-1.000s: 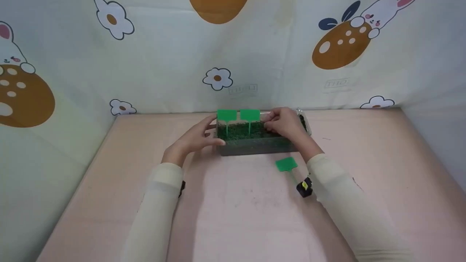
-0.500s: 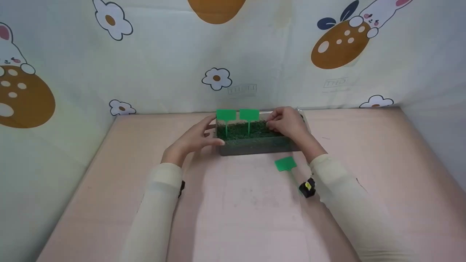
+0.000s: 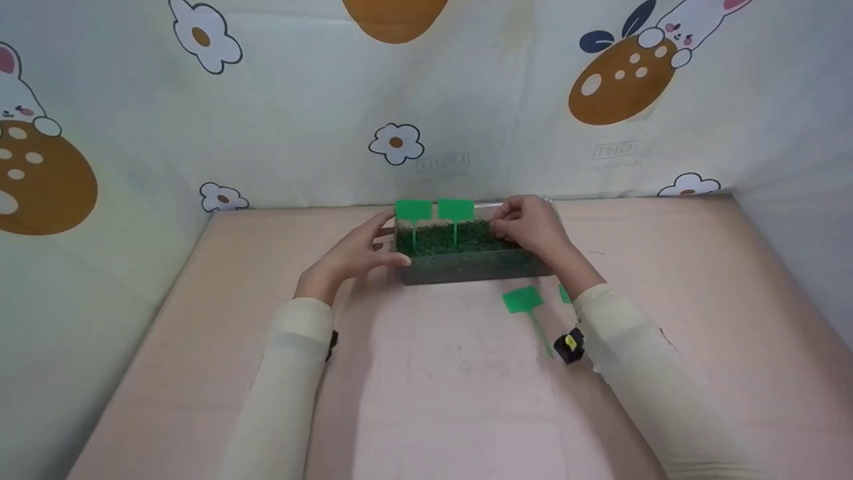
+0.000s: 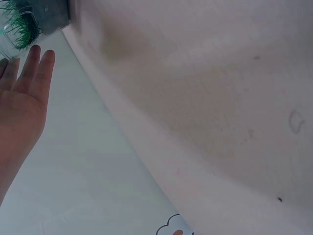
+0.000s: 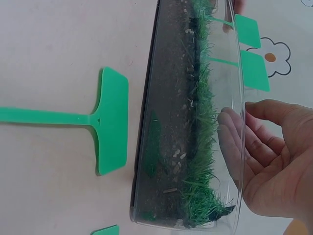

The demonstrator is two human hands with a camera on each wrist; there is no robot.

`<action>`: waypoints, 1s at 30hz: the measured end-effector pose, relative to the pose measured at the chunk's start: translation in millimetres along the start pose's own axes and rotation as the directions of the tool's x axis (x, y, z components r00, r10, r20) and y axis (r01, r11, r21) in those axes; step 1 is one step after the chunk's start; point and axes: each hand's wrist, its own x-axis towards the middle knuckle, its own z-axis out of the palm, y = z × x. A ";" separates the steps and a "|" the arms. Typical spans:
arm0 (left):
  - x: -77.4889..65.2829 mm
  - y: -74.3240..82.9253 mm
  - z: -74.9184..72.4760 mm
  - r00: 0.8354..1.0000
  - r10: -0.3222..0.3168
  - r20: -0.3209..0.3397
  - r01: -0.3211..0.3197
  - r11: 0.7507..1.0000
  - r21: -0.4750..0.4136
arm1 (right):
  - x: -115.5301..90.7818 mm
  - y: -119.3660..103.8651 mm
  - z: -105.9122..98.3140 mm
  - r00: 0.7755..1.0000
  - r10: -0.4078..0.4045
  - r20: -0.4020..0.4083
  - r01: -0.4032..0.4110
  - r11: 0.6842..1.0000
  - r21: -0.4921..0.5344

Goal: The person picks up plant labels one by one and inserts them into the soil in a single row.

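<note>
A clear plastic planter box (image 3: 476,267) holds dark soil with a strip of green grass (image 5: 203,103) on top. Two green plant labels (image 3: 414,211) (image 3: 456,210) stand upright toward its left side. My left hand (image 3: 353,253) is at the box's left end, thumb along the front corner. In the left wrist view, its fingers (image 4: 40,76) stretch out straight toward the wall. My right hand (image 3: 533,225) reaches over the right part of the grass. Behind the clear wall, its loosely bent fingers (image 5: 232,132) come close to the blades, with nothing visible held.
Another green plant label (image 3: 523,300) lies flat on the pink tabletop (image 3: 440,373) in front of the box. Part of one more label (image 3: 564,293) shows beside my right wrist. A patterned white backdrop (image 3: 300,120) rises right behind the box.
My right hand has shifted slightly to the right along the grass. Its forearm moved right too, uncovering part of a label beside it. My left hand stays at the box's end.
</note>
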 end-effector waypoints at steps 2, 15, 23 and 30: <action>0.1 -0.5 -0.1 1.000 0.005 0.002 -0.005 1.000 0.000 | -0.5 0.5 -0.7 1.000 -0.007 0.003 0.007 1.000 0.008; -0.1 0.2 0.1 1.000 0.012 0.010 -0.012 1.000 -0.012 | -6.0 0.7 -4.3 1.000 -0.022 0.010 0.021 0.999 0.049; -0.2 0.3 0.1 1.000 0.003 0.009 -0.003 1.000 0.000 | -8.3 1.9 -5.3 1.000 -0.031 0.005 0.030 0.998 0.046; -0.3 -0.3 0.4 1.000 0.004 0.004 -0.004 1.000 -0.003 | -10.1 2.9 -7.0 0.999 -0.030 0.014 0.029 0.998 0.059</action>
